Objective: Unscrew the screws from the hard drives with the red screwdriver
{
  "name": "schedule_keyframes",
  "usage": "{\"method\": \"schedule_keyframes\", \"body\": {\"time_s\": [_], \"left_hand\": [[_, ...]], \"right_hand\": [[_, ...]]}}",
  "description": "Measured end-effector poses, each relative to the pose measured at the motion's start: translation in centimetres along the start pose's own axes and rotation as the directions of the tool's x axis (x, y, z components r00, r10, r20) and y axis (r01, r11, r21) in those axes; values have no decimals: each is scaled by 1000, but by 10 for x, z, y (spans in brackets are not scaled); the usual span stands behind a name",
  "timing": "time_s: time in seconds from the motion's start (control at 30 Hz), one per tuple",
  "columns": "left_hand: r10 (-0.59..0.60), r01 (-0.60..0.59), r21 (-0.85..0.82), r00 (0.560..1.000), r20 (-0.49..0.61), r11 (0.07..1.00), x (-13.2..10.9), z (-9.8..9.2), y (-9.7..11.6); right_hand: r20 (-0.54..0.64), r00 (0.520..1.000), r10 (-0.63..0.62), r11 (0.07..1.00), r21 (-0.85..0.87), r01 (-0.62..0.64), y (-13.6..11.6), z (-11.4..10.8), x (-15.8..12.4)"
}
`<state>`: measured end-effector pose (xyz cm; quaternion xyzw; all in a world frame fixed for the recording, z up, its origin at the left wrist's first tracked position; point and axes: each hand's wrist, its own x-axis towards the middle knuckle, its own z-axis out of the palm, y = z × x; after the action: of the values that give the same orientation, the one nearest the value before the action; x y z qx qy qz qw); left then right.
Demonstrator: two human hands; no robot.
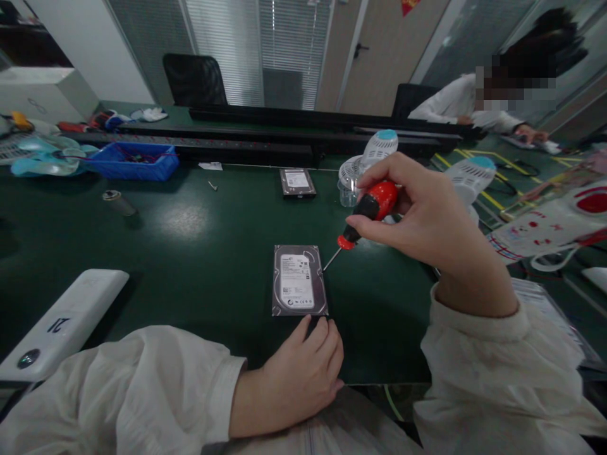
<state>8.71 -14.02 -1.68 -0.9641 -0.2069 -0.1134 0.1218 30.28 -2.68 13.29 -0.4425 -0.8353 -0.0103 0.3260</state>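
Note:
A hard drive (pixel 300 282) with a white label lies flat on the dark green table in front of me. My right hand (pixel 403 205) is closed around the red and black handle of a screwdriver (pixel 364 213). Its thin metal shaft slants down to the left, and the tip meets the drive's right edge, about halfway along. At the near edge of the drive rests my left hand (pixel 303 370), palm down with loosely bent fingers. One fingertip reaches the drive's near edge; I see nothing held in that hand.
A second hard drive (pixel 297 182) lies farther back. To the left are a blue tray (pixel 133 161), a metal cylinder (pixel 118 202) and a white power bank (pixel 66 322). White handheld fans (pixel 379 148) and a patterned white cup (pixel 550 221) stand right. Another person (pixel 474 101) sits beyond.

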Motion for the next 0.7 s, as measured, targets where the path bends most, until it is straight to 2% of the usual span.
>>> {"method": "schedule_keyframes", "body": {"time_s": [0.17,0.57,0.7], "left_hand": [[1,-1,1,1000,7,1000,-1,3,1],[-11,11,-12,1000,5,1000,-1,3,1],[-15,15,-14,1000,5,1000,-1,3,1]], "right_hand": [[20,1000,6,1000,25,-6,2,-7,-1],[15,1000,0,986,-167,2,4,1,0],[25,999,-40,992,-119,43,1,-1,1]]}}
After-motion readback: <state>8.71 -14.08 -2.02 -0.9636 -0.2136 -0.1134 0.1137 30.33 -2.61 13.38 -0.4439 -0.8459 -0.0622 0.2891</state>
